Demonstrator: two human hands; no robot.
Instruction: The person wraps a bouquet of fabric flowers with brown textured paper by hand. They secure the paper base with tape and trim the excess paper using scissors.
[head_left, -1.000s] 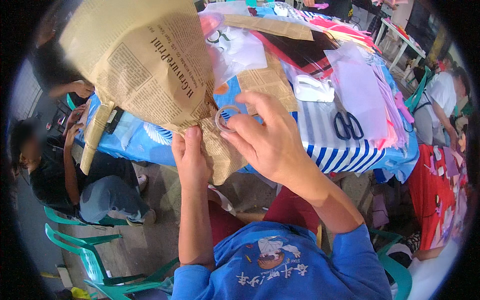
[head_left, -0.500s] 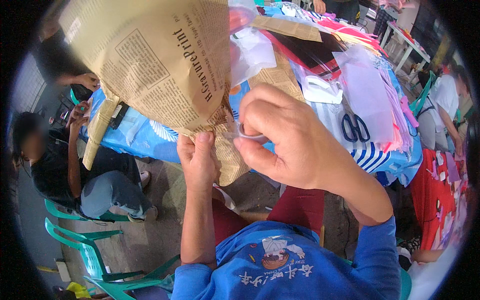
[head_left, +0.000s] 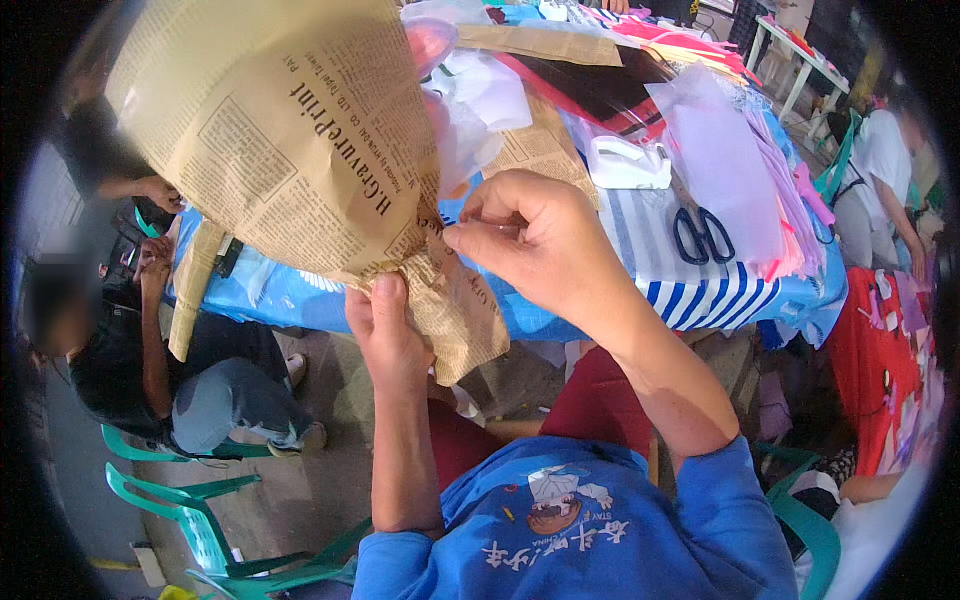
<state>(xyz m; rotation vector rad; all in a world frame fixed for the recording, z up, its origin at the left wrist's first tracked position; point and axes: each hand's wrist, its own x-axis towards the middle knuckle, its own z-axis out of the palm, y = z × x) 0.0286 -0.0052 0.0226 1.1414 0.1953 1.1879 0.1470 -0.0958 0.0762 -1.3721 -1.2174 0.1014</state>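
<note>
A large cone of tan newspaper-print wrapping paper (head_left: 265,150) rises at the upper left, gathered into a crumpled neck with a flared tail below. My left hand (head_left: 392,335) is closed around that neck, thumb on top. Just right of the neck, my right hand (head_left: 545,245) is closed in a pinch, fingertips near the paper. Between its thumb and fingers shows a small part of a clear tape roll (head_left: 522,233), mostly hidden by the hand. What lies inside the paper cone cannot be seen.
The blue patterned tablecloth (head_left: 660,300) holds black-handled scissors (head_left: 704,237), a white dispenser-like object (head_left: 628,163), lilac sheets (head_left: 715,150) and pink strips. A seated person (head_left: 150,350) is at the left. Green plastic chairs (head_left: 200,520) stand at lower left.
My right hand has shifted left and up, and turned, so the tape roll is now mostly hidden. The paper cone has moved slightly left; my left hand keeps its grip.
</note>
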